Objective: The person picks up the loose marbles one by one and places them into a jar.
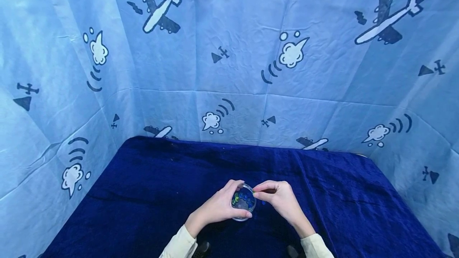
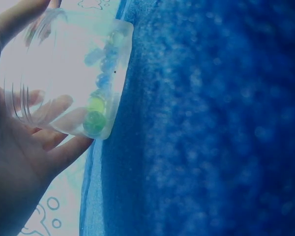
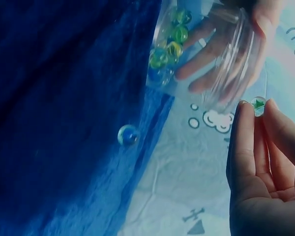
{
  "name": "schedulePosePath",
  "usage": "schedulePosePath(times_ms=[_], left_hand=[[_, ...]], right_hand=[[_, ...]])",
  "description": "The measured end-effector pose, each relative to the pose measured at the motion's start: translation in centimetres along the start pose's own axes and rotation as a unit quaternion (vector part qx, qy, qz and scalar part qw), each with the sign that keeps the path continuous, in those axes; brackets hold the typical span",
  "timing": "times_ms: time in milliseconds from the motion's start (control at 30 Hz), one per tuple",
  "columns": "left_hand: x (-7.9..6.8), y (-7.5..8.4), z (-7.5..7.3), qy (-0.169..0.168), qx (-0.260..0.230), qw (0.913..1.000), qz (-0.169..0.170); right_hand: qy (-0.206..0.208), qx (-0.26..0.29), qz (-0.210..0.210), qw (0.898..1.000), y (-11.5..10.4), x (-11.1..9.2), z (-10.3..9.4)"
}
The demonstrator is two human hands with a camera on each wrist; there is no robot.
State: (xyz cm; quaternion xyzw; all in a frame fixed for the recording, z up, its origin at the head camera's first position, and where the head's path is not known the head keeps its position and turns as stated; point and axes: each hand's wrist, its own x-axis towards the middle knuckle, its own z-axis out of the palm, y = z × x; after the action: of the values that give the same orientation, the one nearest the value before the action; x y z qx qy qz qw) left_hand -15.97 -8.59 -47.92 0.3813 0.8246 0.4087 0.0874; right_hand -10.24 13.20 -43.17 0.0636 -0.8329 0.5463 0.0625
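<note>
A clear plastic jar (image 1: 245,215) stands on the dark blue cloth, with several green, yellow and blue glass marbles (image 3: 174,51) at its bottom. My left hand (image 1: 223,203) grips the jar round its side, fingers on the far side and thumb on the near side. Just right of the jar's open mouth, my right hand (image 1: 281,198) pinches a clear marble with a green swirl (image 3: 258,105) between thumb and fingertips. One blue marble (image 3: 129,135) lies on the cloth beside the jar, below the right hand.
The dark blue velvet cloth (image 1: 161,178) covers the table. Light blue curtains (image 1: 236,71) printed with planes and clouds hang behind it and along both sides. Two dark objects (image 1: 203,247) show partly at the near edge, by the sleeves.
</note>
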Motion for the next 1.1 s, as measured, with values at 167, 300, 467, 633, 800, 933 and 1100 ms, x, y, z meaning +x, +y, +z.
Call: schedulePosePath(times_ms=[167, 300, 467, 633, 800, 933, 1100], left_hand=[[0.2, 0.1, 0.1, -0.007, -0.007, 0.9999, -0.008], [0.2, 0.3, 0.0, -0.01, -0.01, 0.9999, -0.01], [0.2, 0.2, -0.1, -0.007, -0.006, 0.9999, -0.005], [0.1, 0.1, 0.0, -0.008, -0.008, 0.9999, -0.008], [0.1, 0.0, 0.1, -0.007, -0.008, 0.9999, -0.011], [0.1, 0.0, 0.0, -0.006, -0.005, 0.9999, -0.009], [0.0, 0.0, -0.2, -0.007, -0.009, 0.9999, -0.011]], right_hand=[[-0.001, -0.034, -0.031, 0.999, 0.2, 0.6, 1.1], [0.001, -0.052, -0.047, 0.998, 0.4, 0.8, 1.8], [0.012, -0.048, -0.042, 0.998, 0.3, 0.7, 2.2], [0.022, -0.039, -0.032, 0.998, 0.2, 0.6, 2.4], [0.024, -0.035, -0.018, 0.999, 0.1, 0.5, 2.5], [0.029, -0.033, -0.018, 0.999, 0.2, 0.6, 2.6], [0.034, -0.028, -0.016, 0.999, 0.2, 0.6, 2.7]])
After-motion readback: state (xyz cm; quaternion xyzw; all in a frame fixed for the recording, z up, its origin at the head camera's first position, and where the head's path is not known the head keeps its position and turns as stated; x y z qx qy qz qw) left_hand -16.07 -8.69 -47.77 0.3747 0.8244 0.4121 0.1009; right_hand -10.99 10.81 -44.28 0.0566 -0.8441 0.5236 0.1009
